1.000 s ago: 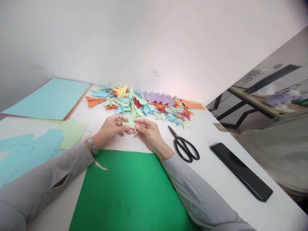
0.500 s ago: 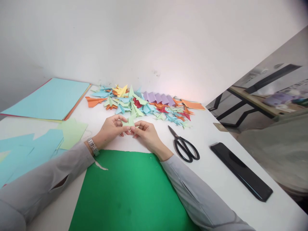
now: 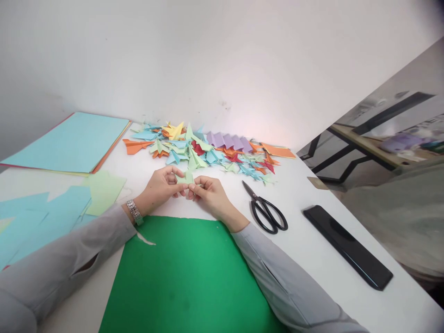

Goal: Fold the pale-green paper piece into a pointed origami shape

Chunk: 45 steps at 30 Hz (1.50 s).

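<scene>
Between my two hands is a small folded piece of pale green paper, raised a little above the white table. My left hand pinches its left side between thumb and fingers. At the lower right edge, my right hand grips the same paper, its thumb nearly meeting the left thumb. The fingers cover part of the folds. Just behind the hands lies a heap of folded paper shapes in green, blue, orange, red and yellow. A green sheet lies beneath my forearms.
Black-handled scissors lie right of my right hand, with a long black case beyond them. A stack of coloured sheets sits at the back left. Loose blue pieces and a pale green piece lie nearer. Pleated purple paper stands by the wall.
The upper part of the pale green paper, which stuck up between my hands, now looks lower and more folded down. Both hands have barely moved.
</scene>
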Each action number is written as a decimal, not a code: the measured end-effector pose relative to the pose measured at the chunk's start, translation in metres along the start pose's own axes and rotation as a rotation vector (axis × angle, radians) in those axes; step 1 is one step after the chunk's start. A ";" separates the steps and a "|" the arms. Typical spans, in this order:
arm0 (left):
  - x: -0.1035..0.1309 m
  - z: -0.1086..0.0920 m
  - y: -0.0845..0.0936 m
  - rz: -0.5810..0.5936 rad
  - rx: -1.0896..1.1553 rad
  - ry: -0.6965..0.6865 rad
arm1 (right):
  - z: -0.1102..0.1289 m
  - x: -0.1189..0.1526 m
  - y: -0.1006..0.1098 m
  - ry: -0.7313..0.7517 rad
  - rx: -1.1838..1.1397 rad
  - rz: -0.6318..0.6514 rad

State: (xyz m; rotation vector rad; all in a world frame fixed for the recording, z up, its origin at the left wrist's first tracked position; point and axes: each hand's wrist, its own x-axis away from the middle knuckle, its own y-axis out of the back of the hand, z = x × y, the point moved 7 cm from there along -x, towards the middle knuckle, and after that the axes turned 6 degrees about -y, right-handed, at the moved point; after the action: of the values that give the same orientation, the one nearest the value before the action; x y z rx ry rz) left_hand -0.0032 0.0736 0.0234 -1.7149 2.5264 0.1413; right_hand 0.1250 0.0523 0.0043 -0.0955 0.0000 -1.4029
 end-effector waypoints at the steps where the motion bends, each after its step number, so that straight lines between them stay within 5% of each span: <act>1: 0.000 0.000 0.000 -0.005 0.007 -0.003 | 0.000 0.000 0.001 -0.006 -0.015 -0.013; 11: 0.000 -0.002 0.001 -0.039 0.030 -0.016 | 0.000 0.000 0.004 -0.020 -0.060 -0.088; 28: 0.000 0.000 -0.002 0.052 0.011 0.039 | 0.007 0.004 -0.002 0.067 -0.002 0.050; 45: -0.002 0.005 0.004 -0.024 0.053 0.007 | 0.003 0.002 -0.002 0.016 -0.029 0.092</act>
State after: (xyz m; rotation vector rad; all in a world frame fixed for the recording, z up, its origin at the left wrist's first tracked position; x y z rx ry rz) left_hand -0.0062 0.0775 0.0190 -1.7285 2.4894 0.0660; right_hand 0.1238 0.0506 0.0071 -0.1076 0.0373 -1.3122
